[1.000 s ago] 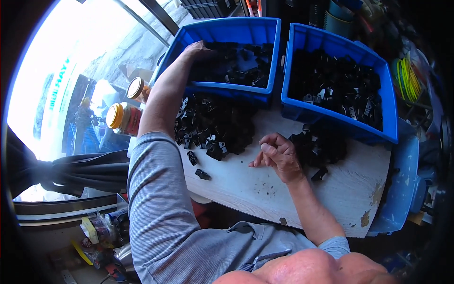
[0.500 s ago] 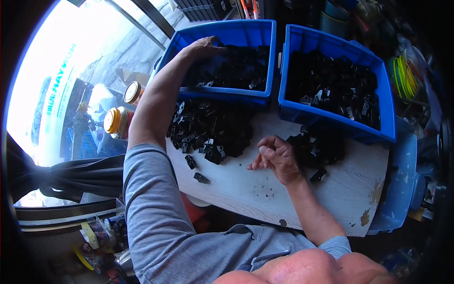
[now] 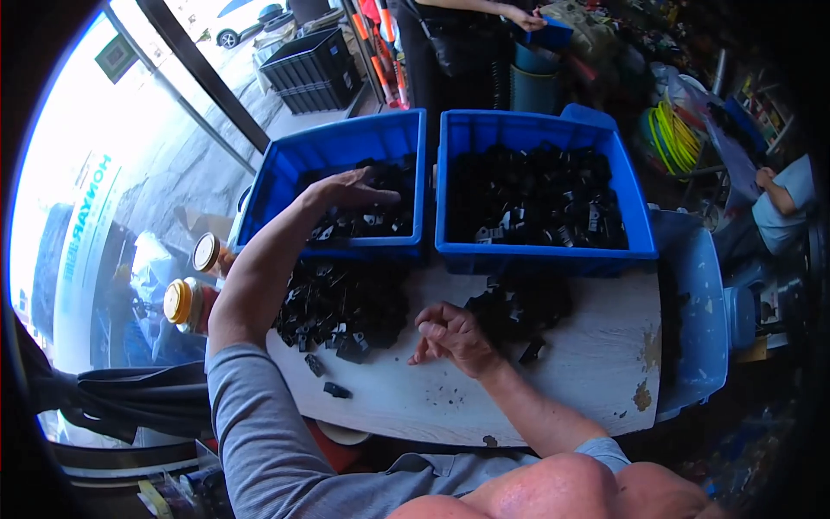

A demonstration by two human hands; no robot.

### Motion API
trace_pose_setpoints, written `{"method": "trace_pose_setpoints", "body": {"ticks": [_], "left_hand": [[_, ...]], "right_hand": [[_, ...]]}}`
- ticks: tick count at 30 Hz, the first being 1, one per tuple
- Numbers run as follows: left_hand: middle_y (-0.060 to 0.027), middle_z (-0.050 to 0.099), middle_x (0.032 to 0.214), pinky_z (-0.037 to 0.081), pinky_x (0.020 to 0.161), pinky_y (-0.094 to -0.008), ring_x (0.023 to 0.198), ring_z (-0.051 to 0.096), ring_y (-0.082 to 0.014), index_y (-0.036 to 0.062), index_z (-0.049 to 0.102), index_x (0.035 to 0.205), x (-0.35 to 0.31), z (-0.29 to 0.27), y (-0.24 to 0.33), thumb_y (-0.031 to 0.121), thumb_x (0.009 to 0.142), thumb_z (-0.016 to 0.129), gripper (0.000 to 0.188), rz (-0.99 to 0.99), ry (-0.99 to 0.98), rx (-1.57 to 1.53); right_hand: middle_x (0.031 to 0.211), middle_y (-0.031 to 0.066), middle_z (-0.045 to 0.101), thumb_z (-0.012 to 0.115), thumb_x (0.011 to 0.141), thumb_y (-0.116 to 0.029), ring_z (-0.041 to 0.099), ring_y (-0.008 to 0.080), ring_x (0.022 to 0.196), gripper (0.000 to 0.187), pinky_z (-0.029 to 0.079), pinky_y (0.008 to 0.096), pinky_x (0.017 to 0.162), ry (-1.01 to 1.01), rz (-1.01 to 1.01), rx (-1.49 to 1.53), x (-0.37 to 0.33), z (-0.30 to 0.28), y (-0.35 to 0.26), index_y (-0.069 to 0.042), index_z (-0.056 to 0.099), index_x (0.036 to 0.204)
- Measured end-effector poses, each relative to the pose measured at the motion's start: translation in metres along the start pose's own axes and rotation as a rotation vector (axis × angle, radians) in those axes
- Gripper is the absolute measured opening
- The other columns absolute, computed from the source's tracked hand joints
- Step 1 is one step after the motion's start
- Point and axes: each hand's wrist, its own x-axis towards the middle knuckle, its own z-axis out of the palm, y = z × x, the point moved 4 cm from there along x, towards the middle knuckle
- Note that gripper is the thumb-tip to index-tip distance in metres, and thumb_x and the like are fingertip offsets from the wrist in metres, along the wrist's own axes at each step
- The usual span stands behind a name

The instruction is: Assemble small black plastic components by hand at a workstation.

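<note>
My left hand [image 3: 356, 189] reaches into the left blue bin [image 3: 343, 246], fingers stretched out and spread over the small black plastic parts [image 3: 380, 223] in it. No part shows in its grasp. Over the table my right hand [image 3: 456, 339] is held with fingers curled and thumb against the index finger; whether anything small is inside is hidden. To its left lies a heap of black parts [image 3: 346, 303], some with metal bits, and two loose black pieces [image 3: 337, 390] lie nearer me. A smaller black pile [image 3: 519, 311] sits just beyond my right hand.
A right blue bin [image 3: 545, 253] full of black parts stands on the white worn table [image 3: 588, 381]. Two lidded jars [image 3: 178, 301] are left of the table. A pale blue tub [image 3: 699, 346] is at the right. Two other people's arms [image 3: 484, 7] [image 3: 782, 201] show farther off.
The view has tilted up, showing more of the background. My left hand has come from the bin's far side toward its middle, fingers spreading. My right hand keeps its curled pose.
</note>
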Motion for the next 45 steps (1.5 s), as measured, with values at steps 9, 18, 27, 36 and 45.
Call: {"method": "trace_pose_setpoints", "body": {"ticks": [9, 18, 27, 36, 45], "left_hand": [[-0.0237, 0.063, 0.126, 0.052, 0.097, -0.0423, 0.118, 0.062, -0.0348, 0.0089, 0.043, 0.145, -0.014, 0.027, 0.048, 0.054, 0.072, 0.078, 0.093, 0.066, -0.014, 0.13], [-0.0166, 0.07, 0.116, 0.056, 0.09, -0.041, 0.104, 0.069, -0.0293, 0.0113, 0.059, 0.135, -0.021, 0.02, 0.05, 0.035, 0.073, 0.08, 0.069, 0.138, -0.082, 0.0], [-0.0143, 0.071, 0.113, 0.058, 0.081, -0.0356, 0.096, 0.071, -0.025, 0.0095, 0.062, 0.132, -0.011, 0.029, 0.04, 0.033, 0.073, 0.083, 0.067, 0.206, -0.106, -0.109], [-0.0094, 0.071, 0.093, 0.057, 0.06, -0.0316, 0.077, 0.069, -0.0181, 0.014, 0.064, 0.127, -0.031, 0.022, 0.056, 0.035, 0.077, 0.082, 0.057, 0.039, -0.298, -0.085], [-0.0082, 0.07, 0.101, 0.057, 0.054, -0.0283, 0.073, 0.067, -0.0184, 0.017, 0.057, 0.136, -0.028, 0.019, 0.055, 0.032, 0.079, 0.081, 0.063, -0.095, -0.344, -0.129]], "right_hand": [[0.063, -0.0004, 0.051, 0.06, 0.099, -0.017, 0.07, 0.018, 0.075, 0.014, 0.06, 0.0494, 0.083, -0.044, -0.012, -0.06, 0.002, 0.004, 0.0, -0.007, 0.061, 0.109], [0.062, -0.0016, 0.053, 0.061, 0.099, -0.019, 0.071, 0.0173, 0.072, 0.015, 0.059, 0.0414, 0.077, -0.019, -0.013, -0.063, -0.001, 0.008, -0.005, -0.007, 0.061, 0.108], [0.063, -0.0004, 0.052, 0.06, 0.099, -0.016, 0.071, 0.0176, 0.074, 0.014, 0.06, 0.0482, 0.081, -0.042, -0.017, -0.068, 0.002, 0.008, -0.003, -0.006, 0.061, 0.108], [0.064, 0.0001, 0.053, 0.06, 0.099, -0.015, 0.071, 0.0183, 0.075, 0.014, 0.06, 0.0493, 0.082, -0.036, -0.011, -0.055, 0.002, 0.007, -0.002, -0.005, 0.061, 0.109], [0.065, 0.0, 0.053, 0.061, 0.098, -0.016, 0.07, 0.0186, 0.075, 0.015, 0.06, 0.0492, 0.083, -0.035, -0.005, -0.052, 0.002, 0.004, -0.001, -0.005, 0.061, 0.109]]}}
